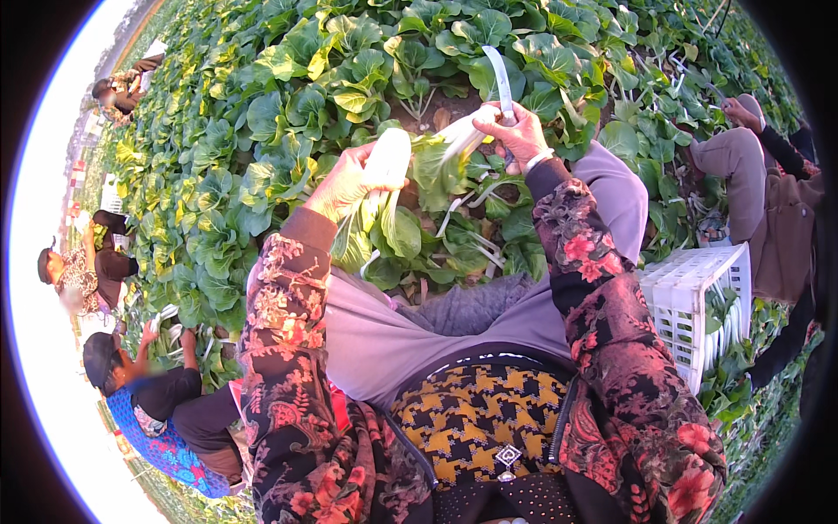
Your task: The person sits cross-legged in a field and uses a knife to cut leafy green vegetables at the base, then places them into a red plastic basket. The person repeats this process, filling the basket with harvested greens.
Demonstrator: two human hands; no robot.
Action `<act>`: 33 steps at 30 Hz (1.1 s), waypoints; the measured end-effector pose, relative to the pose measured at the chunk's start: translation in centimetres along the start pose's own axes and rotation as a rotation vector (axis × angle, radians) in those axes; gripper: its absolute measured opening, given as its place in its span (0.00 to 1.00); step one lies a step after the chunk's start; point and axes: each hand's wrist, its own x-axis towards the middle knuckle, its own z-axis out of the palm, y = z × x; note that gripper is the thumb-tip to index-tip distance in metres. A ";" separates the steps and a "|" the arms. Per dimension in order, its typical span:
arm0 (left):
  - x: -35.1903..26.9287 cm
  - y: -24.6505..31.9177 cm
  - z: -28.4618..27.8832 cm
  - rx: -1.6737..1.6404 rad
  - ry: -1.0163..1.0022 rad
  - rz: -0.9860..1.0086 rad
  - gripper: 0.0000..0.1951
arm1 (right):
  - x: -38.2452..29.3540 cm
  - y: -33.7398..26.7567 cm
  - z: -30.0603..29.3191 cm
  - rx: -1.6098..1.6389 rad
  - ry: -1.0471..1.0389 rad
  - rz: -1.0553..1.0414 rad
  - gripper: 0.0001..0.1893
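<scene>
My left hand (347, 180) grips a head of bok choy (387, 160) by its thick white stalks, with the leaves hanging down towards my lap. In my right hand (520, 137) is a knife (501, 78), its curved steel blade pointing up and away from me. The same hand's thumb presses on another white-stalked piece of bok choy (461, 134), which reaches left towards the first head; its green leaf (440, 173) droops between my hands. Below them, cut leaves with white stems (481, 245) lie on the ground before my knees.
Growing leafy greens (288, 118) fill the field ahead. A white plastic crate (681, 301) holding bok choy rests on its side at my right, next to a co-worker (772, 190). Another worker (163, 399) crouches at my left, with others (85, 268) farther off.
</scene>
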 end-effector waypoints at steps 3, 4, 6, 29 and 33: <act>0.3 0.0 -0.2 0.035 0.151 0.093 0.26 | -0.7 0.1 0.5 -0.179 0.055 0.009 0.21; 0.4 0.3 -0.1 0.132 0.177 0.084 0.25 | -1.0 0.0 0.9 -0.180 0.053 0.013 0.21; 0.7 0.1 0.1 0.051 0.115 0.137 0.25 | -1.6 -0.2 2.1 -0.152 0.017 -0.006 0.21; -1.7 -2.6 -0.8 -0.073 -0.036 0.122 0.24 | -4.1 0.1 10.3 0.060 -0.196 0.035 0.16; -2.0 -2.8 -1.7 0.002 -0.017 0.068 0.24 | -3.7 0.1 9.4 0.062 -0.248 0.060 0.11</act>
